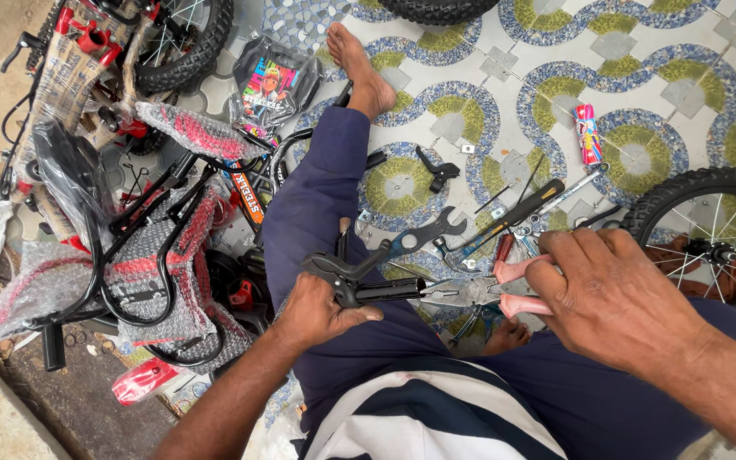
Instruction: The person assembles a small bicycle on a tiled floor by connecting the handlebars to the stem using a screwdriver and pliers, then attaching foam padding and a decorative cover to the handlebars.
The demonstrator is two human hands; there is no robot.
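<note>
I sit on a patterned tile floor with my left leg stretched out. My left hand (317, 308) rests on my thigh and grips a black bicycle brake lever (353, 277) by its clamp end. My right hand (611, 298) squeezes pink-handled pliers (479, 292), whose metal jaws meet the tip of the brake lever. Both hands hold their things just above my lap in dark blue trousers.
Black and red bicycle frame parts wrapped in bubble wrap (142, 255) lie at the left. A small wheel (709, 234) stands at the right. Spanners and a screwdriver (504, 217) lie beyond my hands, along with a second brake lever (438, 169) and a red wrapped roll (588, 134).
</note>
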